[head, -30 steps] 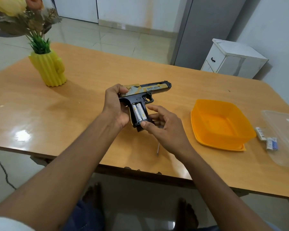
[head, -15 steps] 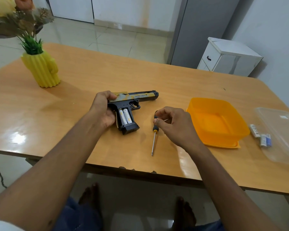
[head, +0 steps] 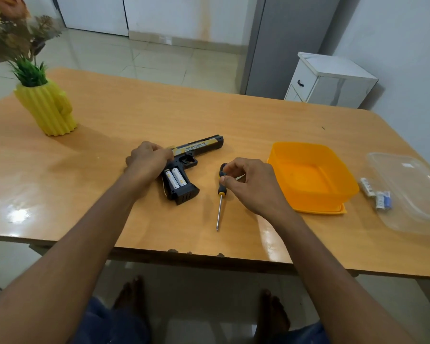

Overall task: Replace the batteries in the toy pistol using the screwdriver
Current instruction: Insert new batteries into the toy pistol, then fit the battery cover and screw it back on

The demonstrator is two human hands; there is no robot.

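Pistol down on its side, screwdriver under my right fingers.

Head view: my left hand [head: 148, 160] curls over the rear of the toy pistol [head: 184, 167], flat on the table [head: 109, 125], batteries [head: 175, 178] showing in the open grip. My right hand [head: 248, 181] pinches the screwdriver [head: 221, 194] handle; its shaft points toward me, just right of the pistol.

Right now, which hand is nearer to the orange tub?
The right hand. It holds the screwdriver handle just left of the orange tub; the left hand rests on the toy pistol, farther left.
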